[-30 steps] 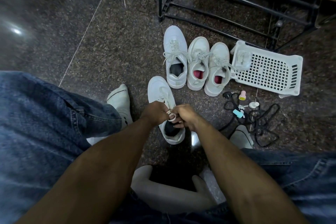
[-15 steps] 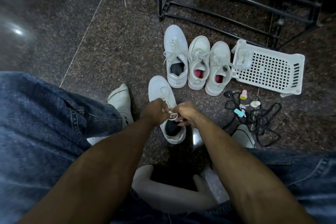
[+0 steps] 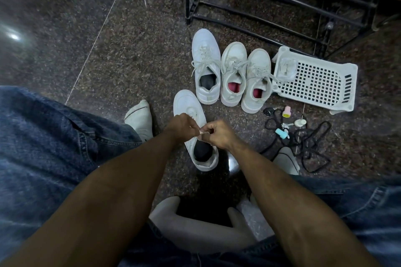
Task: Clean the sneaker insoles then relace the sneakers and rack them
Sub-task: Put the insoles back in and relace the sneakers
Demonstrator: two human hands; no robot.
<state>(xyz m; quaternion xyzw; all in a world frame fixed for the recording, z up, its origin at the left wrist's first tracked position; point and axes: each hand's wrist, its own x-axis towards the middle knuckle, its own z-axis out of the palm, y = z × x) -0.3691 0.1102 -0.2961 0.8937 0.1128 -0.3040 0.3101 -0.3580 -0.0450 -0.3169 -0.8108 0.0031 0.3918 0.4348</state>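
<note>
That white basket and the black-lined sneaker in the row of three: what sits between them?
In the head view, two white sneakers with pink insoles stand side by side between the black-lined sneaker and the white basket; their laces reach the basket's edge.

Your left hand (image 3: 181, 124) and right hand (image 3: 217, 134) meet over the near white sneaker (image 3: 195, 134), each pinching its lace (image 3: 201, 134) with curled fingers. Beyond it, three more white sneakers (image 3: 232, 73) stand side by side, toes pointing far. To their right lies a white perforated basket (image 3: 319, 80), with black cords (image 3: 308, 145) near it. The black rack (image 3: 282, 0) stands farthest.
</note>
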